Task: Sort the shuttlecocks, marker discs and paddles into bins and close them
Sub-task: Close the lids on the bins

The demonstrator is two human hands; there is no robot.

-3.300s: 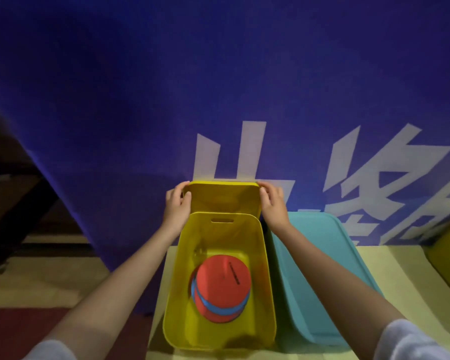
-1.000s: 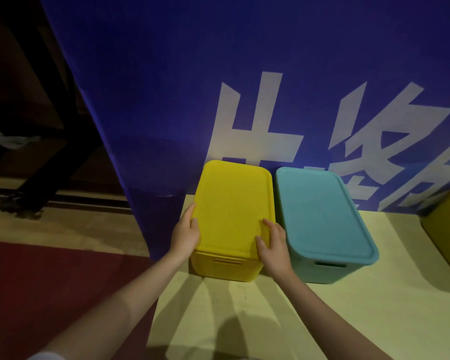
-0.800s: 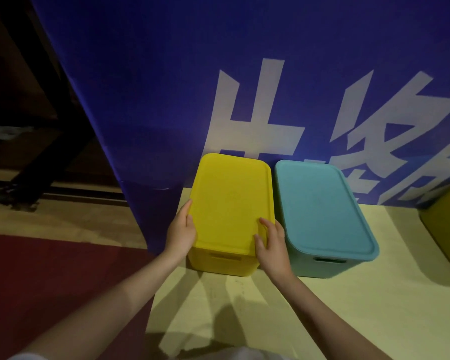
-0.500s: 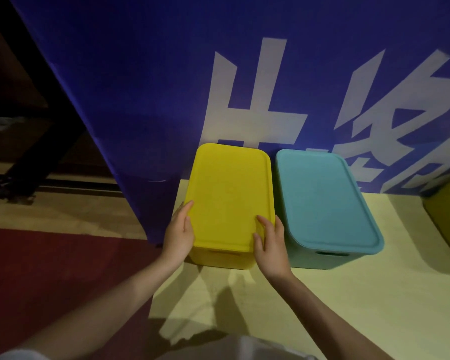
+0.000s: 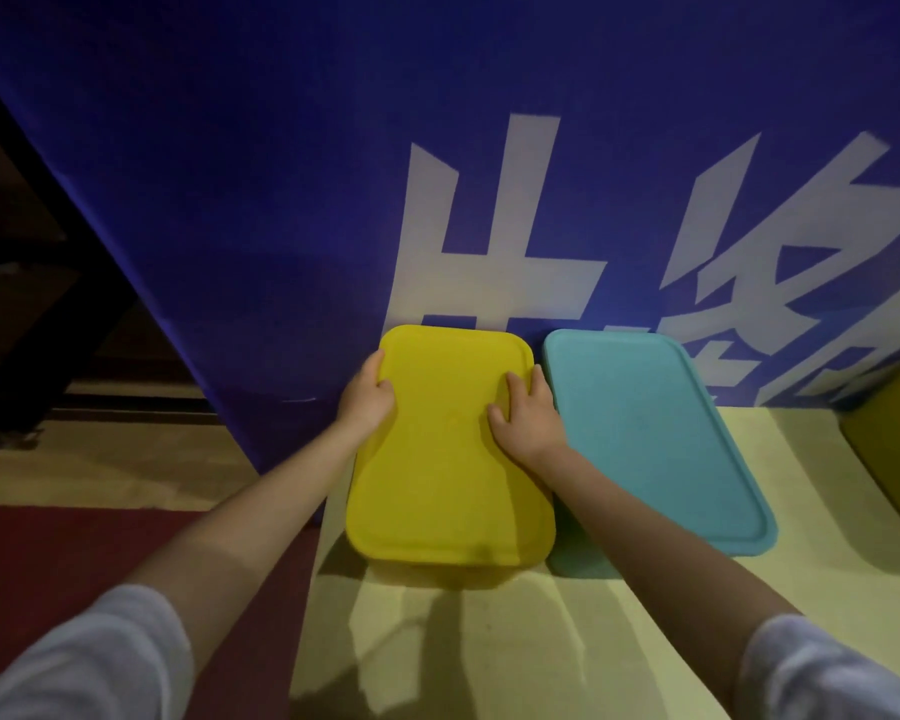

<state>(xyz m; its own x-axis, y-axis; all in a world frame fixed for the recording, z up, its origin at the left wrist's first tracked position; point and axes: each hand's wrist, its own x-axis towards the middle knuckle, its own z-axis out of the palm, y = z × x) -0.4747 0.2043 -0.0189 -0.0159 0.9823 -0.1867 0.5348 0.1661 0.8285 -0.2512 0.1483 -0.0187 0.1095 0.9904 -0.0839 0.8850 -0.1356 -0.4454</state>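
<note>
Using the yellow bin (image 5: 450, 449) as the anchor here. Way off to its left there's a dark red floor strip (image 5: 74, 553) and some dark frame legs (image 5: 48, 345), partly hidden by the big blue banner (image 5: 281, 174) with white characters that stands right behind the bin. The left hand (image 5: 366, 400) grips the bin lid's left edge, thumb on top and fingers curled over the side. The lid's smooth matte plastic, a rounded rectangle with a raised rim, and it's fully on, so whatever's inside is hidden. The right hand (image 5: 528, 420) lies on the right part of the lid, fingers spread and pressing down. Just right of that, the teal bin (image 5: 655, 444) sits touching or nearly touching, same shape, lid on. Both sit on a pale yellow mat (image 5: 827, 491). Compared with half a second ago, both hands have slid further back along the lid.
</note>
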